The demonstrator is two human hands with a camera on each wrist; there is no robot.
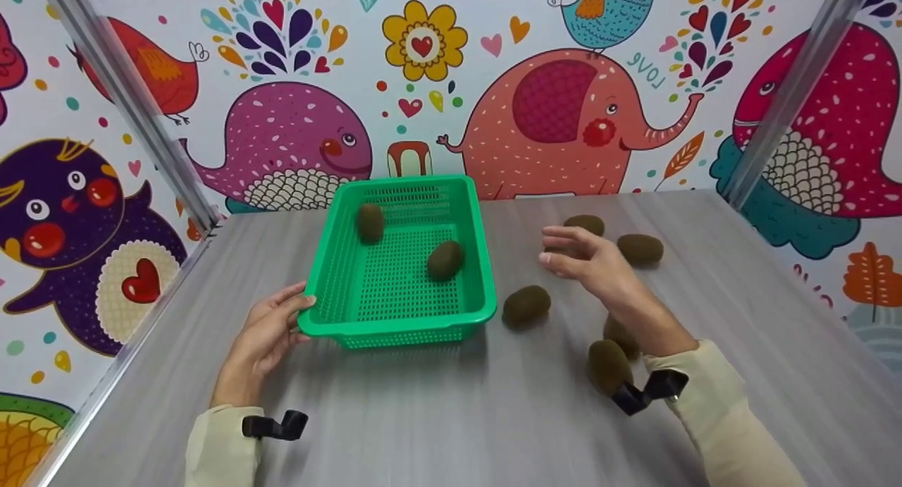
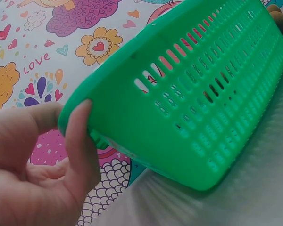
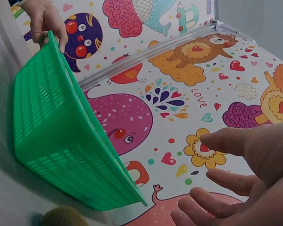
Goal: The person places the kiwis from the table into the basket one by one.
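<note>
A green plastic basket (image 1: pixel 402 325) with slotted walls has its near-left rim pinched between the thumb and fingers of my left hand (image 1: pixel 264 335). The left wrist view shows the thumb (image 2: pixel 80 141) on the basket's rim. Inside the basket lie two brown kiwis, one kiwi (image 1: pixel 370 223) by the left wall and another kiwi (image 1: pixel 445 261) toward the right. My right hand (image 1: pixel 588 265), right of the basket, is above the table with fingers spread and holds nothing. Near it are a kiwi (image 1: pixel 526 306) beside the basket and a kiwi (image 1: pixel 583 225) partly behind the fingers.
More kiwis lie on the right of the grey table (image 1: pixel 423 416): one kiwi (image 1: pixel 640 249) beyond the right hand, another kiwi (image 1: pixel 610 366) beside the right forearm, and a partly hidden kiwi (image 1: pixel 620 335). A wall with cartoon animals (image 1: pixel 557 127) and metal posts borders the table.
</note>
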